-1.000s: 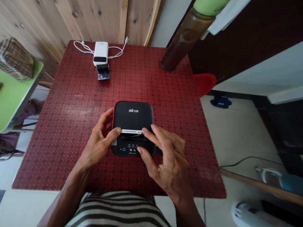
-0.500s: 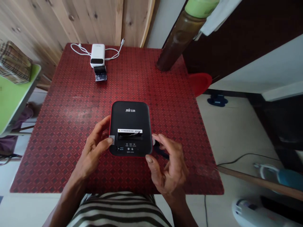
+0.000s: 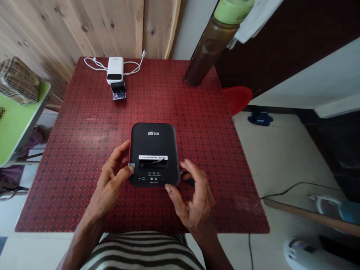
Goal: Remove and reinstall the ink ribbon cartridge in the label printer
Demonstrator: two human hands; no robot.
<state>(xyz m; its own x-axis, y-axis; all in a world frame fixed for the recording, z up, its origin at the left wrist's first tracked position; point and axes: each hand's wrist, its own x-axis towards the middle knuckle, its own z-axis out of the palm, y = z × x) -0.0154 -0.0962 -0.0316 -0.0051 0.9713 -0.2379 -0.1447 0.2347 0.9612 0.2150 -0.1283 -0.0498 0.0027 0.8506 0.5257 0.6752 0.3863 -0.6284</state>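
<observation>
In front of me on the red patterned table (image 3: pixel 92 180) is a black receipt printer (image 3: pixel 154 144) with red sides, a paper slot and a white warning label across its top. My left hand (image 3: pixel 114 176) grips its left side, the thumb pressed on a small clear tab at the near-left corner. My right hand (image 3: pixel 194 198) is curled about the near-right corner, with its thumb on the front edge and its fingertips against the right side. Something dark, partly hidden, lies under those right fingers.
At the back left stands a white device (image 3: pixel 115 67) with a white cable and a dark strip below it. A tall brown bottle (image 3: pixel 206 48) with a green lid is at the back right. Beyond the right edge is a red stool (image 3: pixel 237 99); a green table (image 3: pixel 22 120) adjoins on the left.
My right hand has moved left and closed in on the printer, its thumb now at the front edge. My left hand keeps its hold. The view has shifted slightly.
</observation>
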